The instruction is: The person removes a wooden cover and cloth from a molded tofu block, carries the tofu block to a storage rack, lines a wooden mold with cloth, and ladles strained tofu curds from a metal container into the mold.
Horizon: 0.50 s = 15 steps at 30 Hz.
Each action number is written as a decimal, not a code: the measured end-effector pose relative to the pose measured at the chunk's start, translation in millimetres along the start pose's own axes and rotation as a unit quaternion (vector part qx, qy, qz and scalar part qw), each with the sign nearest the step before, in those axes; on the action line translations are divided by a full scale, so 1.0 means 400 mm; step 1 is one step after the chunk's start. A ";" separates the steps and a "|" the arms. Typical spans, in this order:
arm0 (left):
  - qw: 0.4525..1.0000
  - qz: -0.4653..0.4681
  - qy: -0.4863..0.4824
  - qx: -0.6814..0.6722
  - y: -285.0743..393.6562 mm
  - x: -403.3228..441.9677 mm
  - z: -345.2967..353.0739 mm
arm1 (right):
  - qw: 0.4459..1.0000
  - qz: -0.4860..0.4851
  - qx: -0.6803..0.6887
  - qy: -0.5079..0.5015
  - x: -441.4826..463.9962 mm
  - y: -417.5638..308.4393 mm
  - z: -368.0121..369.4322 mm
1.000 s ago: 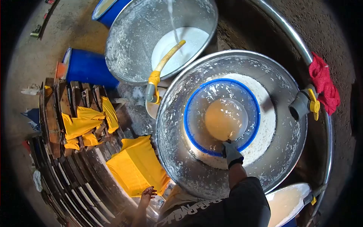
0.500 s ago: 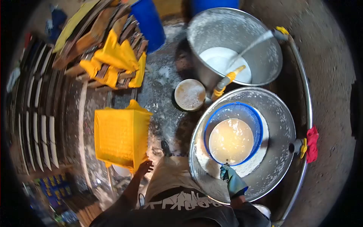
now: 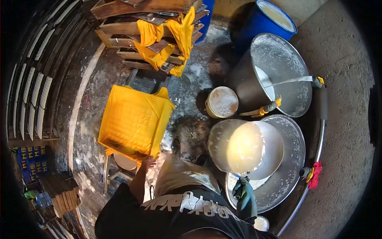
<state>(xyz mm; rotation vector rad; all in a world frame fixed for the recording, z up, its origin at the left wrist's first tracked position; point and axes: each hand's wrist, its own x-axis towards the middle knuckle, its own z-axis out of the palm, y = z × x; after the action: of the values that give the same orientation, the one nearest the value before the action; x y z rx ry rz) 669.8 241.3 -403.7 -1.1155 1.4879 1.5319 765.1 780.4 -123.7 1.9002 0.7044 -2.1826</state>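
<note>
My right hand (image 3: 246,196), in a greenish glove, is closed on the near rim or handle of a bucket (image 3: 274,149). The bucket is raised over the lower metal tub (image 3: 292,187) and holds pale cream liquid (image 3: 244,147). Motion blurs its outline. My bare left hand (image 3: 148,163) is at the near right corner of a box lined with yellow cloth (image 3: 127,119). Its fingers appear curled on the cloth's edge, though partly hidden. The lined box stands on a wooden stand, with a round container (image 3: 124,161) under it.
White liquid runs from a pipe (image 3: 296,79) into the upper metal tub (image 3: 280,47). A small bucket (image 3: 222,102) stands between the tubs and the lined box. Beyond are stacked wooden trays with yellow cloths (image 3: 153,34) and a blue barrel (image 3: 254,30). A metal pipe (image 3: 314,159) follows the right wall.
The bucket has risen from inside the lower tub and shifted left with my right hand. My left hand has come onto the cloth's edge. The view has turned.
</note>
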 end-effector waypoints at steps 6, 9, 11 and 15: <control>0.999 0.030 0.029 0.024 0.130 -0.008 -0.060 | 0.941 -0.275 -0.116 0.159 -0.063 -0.032 0.101; 0.992 0.024 0.072 0.103 0.223 -0.025 -0.009 | 0.889 -0.432 -0.058 0.138 -0.117 -0.128 0.096; 0.987 0.054 0.061 0.136 0.282 -0.043 0.054 | 0.886 -0.431 0.003 0.171 -0.028 -0.184 -0.008; 0.976 0.114 -0.002 0.183 0.372 -0.113 0.231 | 0.886 -0.380 0.058 0.259 0.199 -0.267 -0.261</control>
<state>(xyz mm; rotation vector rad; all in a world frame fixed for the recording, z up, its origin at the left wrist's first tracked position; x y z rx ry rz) 539.9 324.9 -309.7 -0.7446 1.8549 1.3283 799.0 935.2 -183.1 2.6322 1.6951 -2.0783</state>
